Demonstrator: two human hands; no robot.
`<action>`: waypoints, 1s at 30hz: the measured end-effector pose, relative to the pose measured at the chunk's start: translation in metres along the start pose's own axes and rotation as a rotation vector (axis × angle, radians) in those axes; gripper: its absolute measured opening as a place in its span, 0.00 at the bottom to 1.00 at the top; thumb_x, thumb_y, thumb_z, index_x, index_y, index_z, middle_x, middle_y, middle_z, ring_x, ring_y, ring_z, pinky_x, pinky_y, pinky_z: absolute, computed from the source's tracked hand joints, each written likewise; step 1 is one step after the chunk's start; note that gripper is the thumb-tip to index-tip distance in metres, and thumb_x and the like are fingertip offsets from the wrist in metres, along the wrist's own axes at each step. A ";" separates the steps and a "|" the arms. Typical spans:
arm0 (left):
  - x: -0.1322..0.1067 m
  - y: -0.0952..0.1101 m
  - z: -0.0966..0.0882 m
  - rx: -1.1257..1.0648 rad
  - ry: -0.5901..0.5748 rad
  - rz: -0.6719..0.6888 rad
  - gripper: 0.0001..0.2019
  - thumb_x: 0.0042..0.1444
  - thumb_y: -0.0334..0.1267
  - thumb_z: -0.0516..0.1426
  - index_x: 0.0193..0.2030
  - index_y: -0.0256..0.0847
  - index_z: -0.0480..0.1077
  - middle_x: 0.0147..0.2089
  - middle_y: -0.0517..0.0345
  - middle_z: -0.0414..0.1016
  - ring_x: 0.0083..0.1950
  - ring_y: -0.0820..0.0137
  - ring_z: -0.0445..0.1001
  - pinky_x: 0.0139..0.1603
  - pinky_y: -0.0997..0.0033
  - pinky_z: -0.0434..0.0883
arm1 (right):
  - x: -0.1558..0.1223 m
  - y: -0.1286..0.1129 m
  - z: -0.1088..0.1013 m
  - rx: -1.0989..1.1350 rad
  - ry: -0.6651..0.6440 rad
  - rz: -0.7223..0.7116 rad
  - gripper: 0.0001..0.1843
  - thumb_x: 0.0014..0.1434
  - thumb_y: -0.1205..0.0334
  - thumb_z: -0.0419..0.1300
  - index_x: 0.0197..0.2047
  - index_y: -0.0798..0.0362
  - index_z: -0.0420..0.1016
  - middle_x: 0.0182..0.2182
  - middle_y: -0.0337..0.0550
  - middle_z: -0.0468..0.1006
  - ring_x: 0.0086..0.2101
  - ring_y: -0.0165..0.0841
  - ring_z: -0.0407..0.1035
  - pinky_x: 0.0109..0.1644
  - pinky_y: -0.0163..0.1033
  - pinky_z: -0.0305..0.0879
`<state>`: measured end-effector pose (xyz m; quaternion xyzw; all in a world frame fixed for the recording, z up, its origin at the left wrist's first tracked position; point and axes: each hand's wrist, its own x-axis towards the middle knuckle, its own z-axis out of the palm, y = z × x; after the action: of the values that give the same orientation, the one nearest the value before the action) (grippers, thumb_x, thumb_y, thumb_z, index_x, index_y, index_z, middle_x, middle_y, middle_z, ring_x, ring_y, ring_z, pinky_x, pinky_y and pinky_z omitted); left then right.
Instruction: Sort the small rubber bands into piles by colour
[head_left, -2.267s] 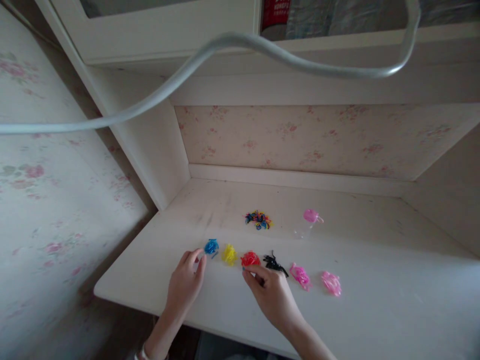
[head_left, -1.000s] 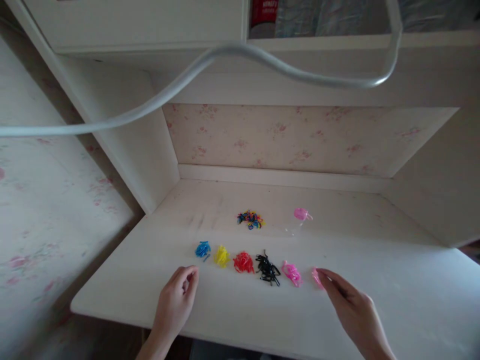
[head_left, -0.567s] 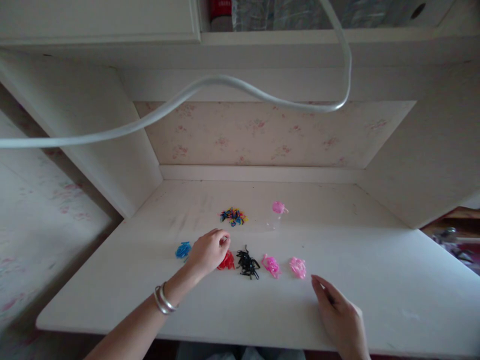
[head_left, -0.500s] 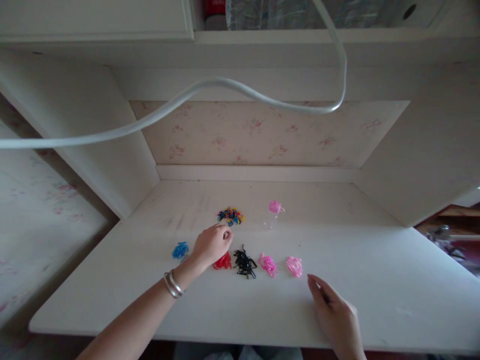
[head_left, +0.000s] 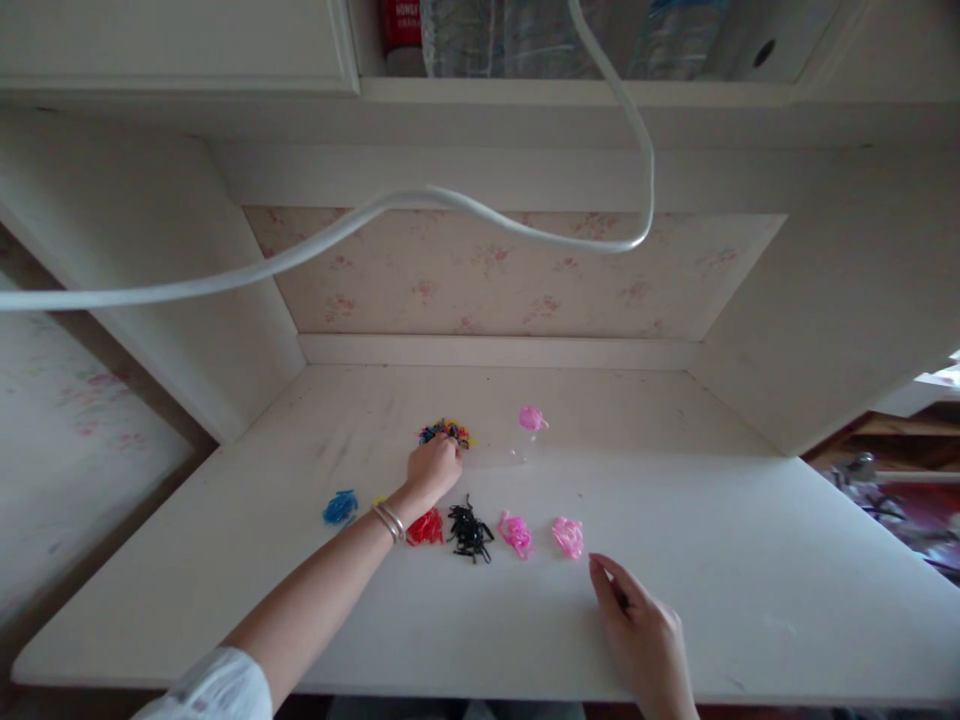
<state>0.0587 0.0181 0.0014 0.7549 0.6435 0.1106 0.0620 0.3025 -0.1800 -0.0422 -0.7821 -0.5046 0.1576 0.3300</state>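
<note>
My left hand [head_left: 435, 470] reaches to the far pile of mixed-colour small rubber bands [head_left: 444, 430], with its fingers pinched at the pile's near edge; what they hold is hidden. Beneath and beside that forearm are small piles of blue bands [head_left: 340, 507], yellow bands [head_left: 379, 500], mostly covered, and red bands [head_left: 426, 528]. Black bands [head_left: 470, 532], bright pink bands [head_left: 516, 535] and light pink bands [head_left: 568, 537] continue the row. My right hand [head_left: 641, 625] rests near the table's front, just right of the light pink pile, fingers curled and thumb close to the index fingertip; its contents cannot be made out.
A small clear container with a pink top [head_left: 531, 418] stands behind the row on the white table [head_left: 750, 560]. A white cable [head_left: 480, 212] hangs across the view. Shelf walls rise on both sides, and a cupboard [head_left: 180, 45] overhangs the back.
My left hand has moved forward from above the red pile to the mixed pile, uncovering some yellow bands. My right hand keeps its place by the light pink pile. The view has shifted slightly.
</note>
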 end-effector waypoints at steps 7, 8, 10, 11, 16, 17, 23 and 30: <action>-0.015 -0.009 -0.026 -0.076 0.078 0.064 0.12 0.60 0.40 0.50 0.36 0.43 0.74 0.42 0.55 0.76 0.39 0.68 0.75 0.40 0.71 0.68 | -0.002 0.005 0.001 -0.017 -0.008 -0.023 0.24 0.58 0.43 0.49 0.41 0.48 0.79 0.23 0.39 0.78 0.24 0.30 0.72 0.30 0.30 0.61; -0.020 -0.014 -0.033 -0.089 0.095 0.068 0.12 0.60 0.41 0.50 0.36 0.44 0.73 0.42 0.55 0.76 0.40 0.69 0.75 0.41 0.72 0.67 | -0.002 0.006 0.001 -0.020 -0.009 -0.019 0.24 0.58 0.43 0.49 0.41 0.48 0.79 0.24 0.39 0.78 0.24 0.30 0.72 0.30 0.30 0.61; -0.030 -0.029 -0.049 -0.112 0.132 0.063 0.12 0.60 0.42 0.49 0.37 0.43 0.73 0.42 0.55 0.76 0.41 0.69 0.75 0.42 0.73 0.67 | -0.003 0.006 0.001 -0.023 -0.005 -0.011 0.25 0.57 0.42 0.49 0.41 0.48 0.79 0.24 0.39 0.78 0.25 0.30 0.72 0.31 0.30 0.61; -0.038 -0.038 -0.056 -0.118 0.150 0.054 0.13 0.60 0.42 0.49 0.38 0.42 0.73 0.42 0.54 0.76 0.41 0.70 0.74 0.42 0.73 0.67 | -0.004 0.006 0.001 -0.022 0.000 -0.005 0.25 0.57 0.41 0.49 0.41 0.48 0.79 0.24 0.39 0.78 0.25 0.30 0.72 0.31 0.30 0.61; -0.090 -0.083 -0.065 -0.203 0.245 -0.067 0.16 0.60 0.47 0.49 0.37 0.41 0.73 0.37 0.55 0.77 0.36 0.70 0.75 0.38 0.74 0.68 | -0.004 0.006 0.002 -0.036 0.002 0.013 0.25 0.54 0.40 0.50 0.41 0.47 0.79 0.25 0.38 0.79 0.27 0.31 0.74 0.31 0.30 0.62; -0.101 -0.089 -0.061 -0.210 0.251 -0.082 0.15 0.59 0.47 0.49 0.37 0.41 0.73 0.37 0.56 0.77 0.36 0.70 0.75 0.38 0.74 0.68 | -0.004 0.007 0.002 -0.041 -0.008 0.017 0.25 0.54 0.40 0.50 0.41 0.47 0.79 0.25 0.38 0.79 0.27 0.31 0.74 0.31 0.30 0.62; -0.142 -0.098 -0.038 -0.131 0.216 -0.112 0.13 0.59 0.45 0.50 0.37 0.43 0.73 0.36 0.58 0.77 0.34 0.71 0.74 0.36 0.75 0.67 | -0.002 0.009 0.001 -0.069 -0.048 0.050 0.24 0.53 0.41 0.51 0.41 0.45 0.78 0.28 0.36 0.80 0.30 0.32 0.75 0.31 0.30 0.62; -0.139 -0.092 -0.029 -0.071 0.252 -0.136 0.12 0.59 0.45 0.51 0.36 0.44 0.72 0.34 0.60 0.76 0.32 0.72 0.74 0.32 0.75 0.66 | -0.003 0.009 0.003 -0.083 -0.038 0.051 0.24 0.53 0.41 0.51 0.41 0.45 0.79 0.26 0.36 0.80 0.28 0.31 0.75 0.31 0.30 0.62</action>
<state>-0.0574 -0.1049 -0.0044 0.6872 0.6914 0.2226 0.0148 0.3051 -0.1836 -0.0508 -0.8047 -0.4965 0.1596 0.2835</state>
